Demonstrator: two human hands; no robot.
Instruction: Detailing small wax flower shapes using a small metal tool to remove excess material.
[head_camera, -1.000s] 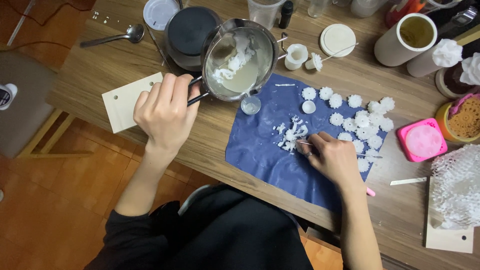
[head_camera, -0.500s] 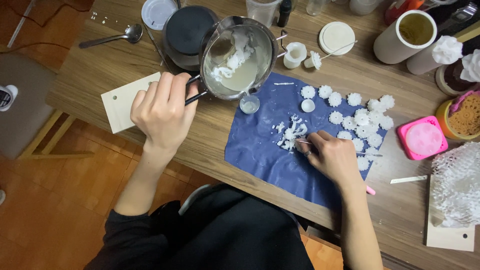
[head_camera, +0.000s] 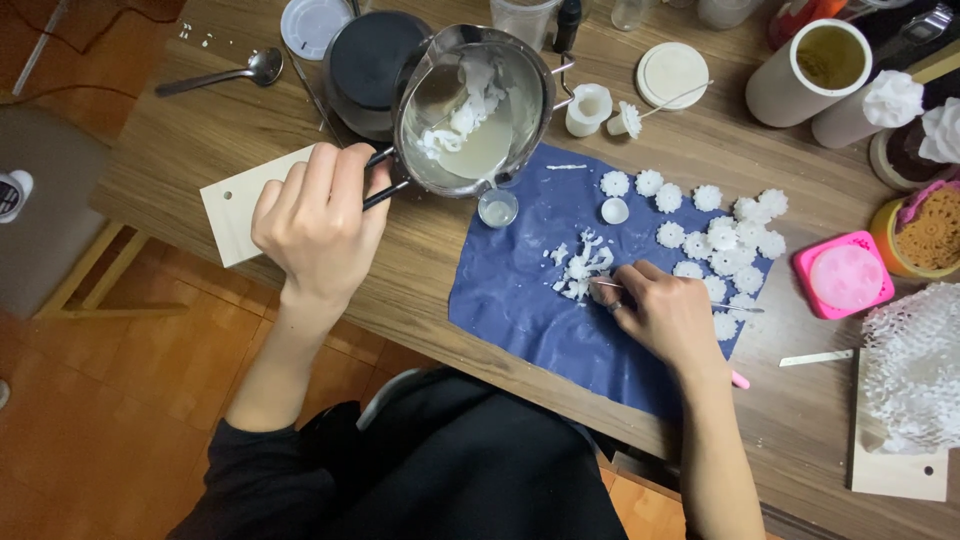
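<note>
One metal pouring pot (head_camera: 478, 110), one spoon (head_camera: 225, 75), one pink mould (head_camera: 843, 274) and roughly fifteen white wax flowers (head_camera: 718, 235) are being shown at two o'clock.

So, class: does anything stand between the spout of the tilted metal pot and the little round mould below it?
Nothing visible does. The left hand tilts the pot directly above the small mould on the blue cloth; the gap between them is open.

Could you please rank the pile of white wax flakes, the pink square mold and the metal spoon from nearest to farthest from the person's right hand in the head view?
From the right hand:
1. Pile of white wax flakes, just beside its fingertips on the blue mat.
2. Pink square mold, off to its right.
3. Metal spoon, at the far upper left of the table.
</note>
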